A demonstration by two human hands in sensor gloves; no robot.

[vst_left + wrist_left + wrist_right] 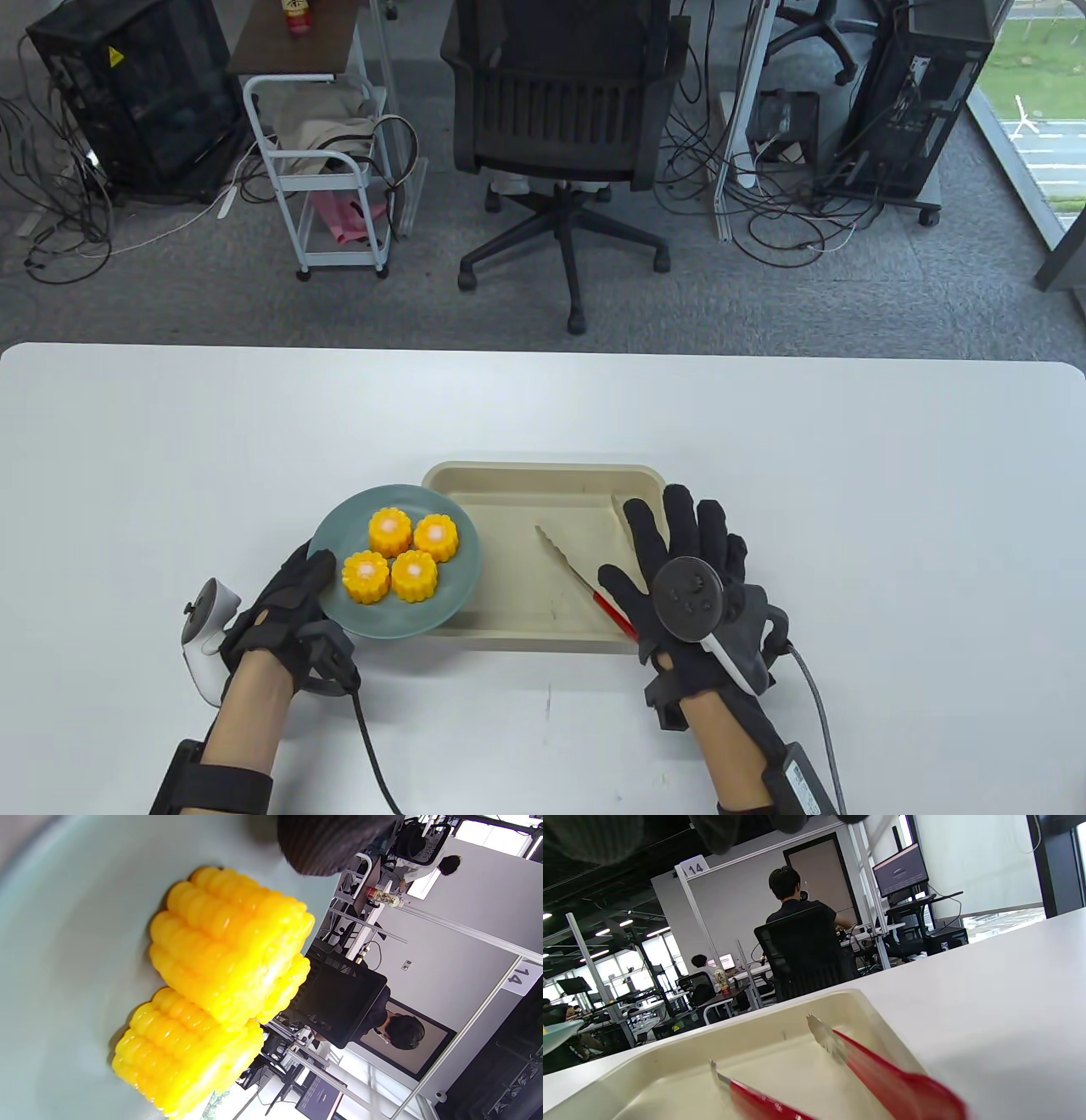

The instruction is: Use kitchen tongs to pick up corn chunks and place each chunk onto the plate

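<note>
Right wrist view: "14" on a partition (695,867) (background); hands — left (284,607) gripping plate (335,526), right (691,569) spread.

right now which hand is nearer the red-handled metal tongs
Right. The right hand lies open over the handles of the red-handled metal tongs in the beige tray; the left hand holds the plate's rim.

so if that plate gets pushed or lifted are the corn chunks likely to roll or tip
Probably not roll: all four corn chunks stand on their flat cut ends on the plate, packed close together. They look squat, so tipping seems unlikely on a level lift. A tilt could slide them, since the plate looks smooth, and it already overhangs the tray rim beside the left hand.
</note>
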